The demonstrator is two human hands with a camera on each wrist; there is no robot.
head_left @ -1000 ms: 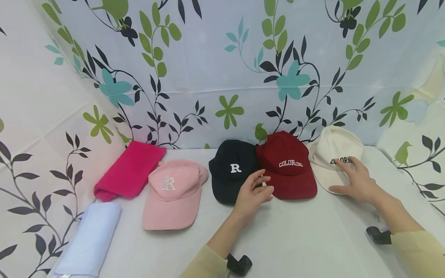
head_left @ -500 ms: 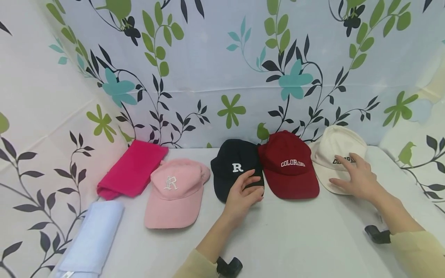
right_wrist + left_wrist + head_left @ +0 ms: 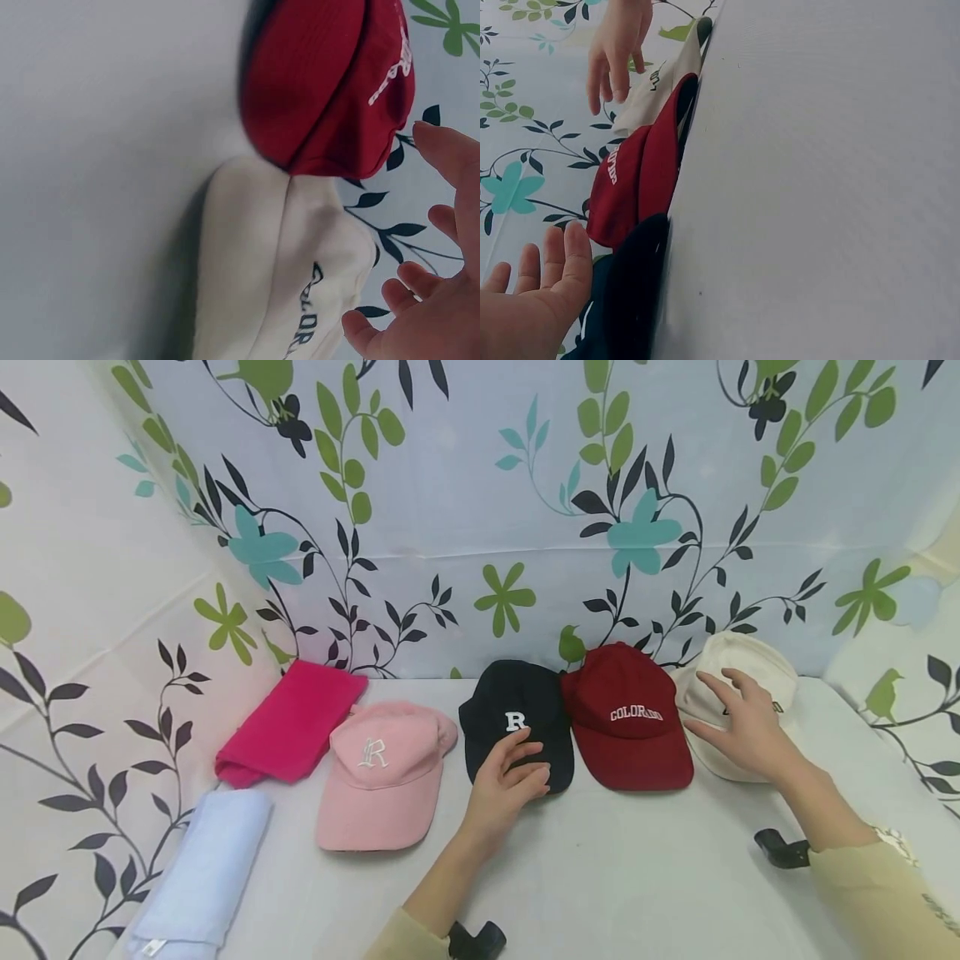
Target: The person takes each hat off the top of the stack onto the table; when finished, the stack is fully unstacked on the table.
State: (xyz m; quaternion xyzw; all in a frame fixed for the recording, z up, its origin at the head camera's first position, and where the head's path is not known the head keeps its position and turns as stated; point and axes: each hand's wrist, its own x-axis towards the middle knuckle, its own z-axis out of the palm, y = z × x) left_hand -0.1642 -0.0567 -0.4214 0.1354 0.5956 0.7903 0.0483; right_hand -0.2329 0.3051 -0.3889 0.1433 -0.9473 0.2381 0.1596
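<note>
Four caps lie in a row on the white table (image 3: 637, 877): pink (image 3: 378, 777), black with a white R (image 3: 517, 714), red "COLORADO" (image 3: 626, 718) and cream (image 3: 757, 664). My left hand (image 3: 517, 768) rests with relaxed fingers on the black cap's brim. In the left wrist view the left hand (image 3: 540, 277) is flat and open beside the black cap (image 3: 626, 300). My right hand (image 3: 731, 718) is spread over the cream cap's front and hides its lettering. The right wrist view shows the right hand's fingers (image 3: 435, 292) straight, just off the cream cap (image 3: 277, 262), beside the red cap (image 3: 330, 82).
A folded magenta cloth (image 3: 288, 722) lies at the back left and a folded pale blue cloth (image 3: 202, 868) at the front left. A floral sheet (image 3: 480, 485) closes off the back and both sides. Bare tabletop stretches in front of the caps.
My left hand slid left from the red cap's brim onto the black cap's brim. My right hand shifted up and left over the cream cap, now covering its lettering.
</note>
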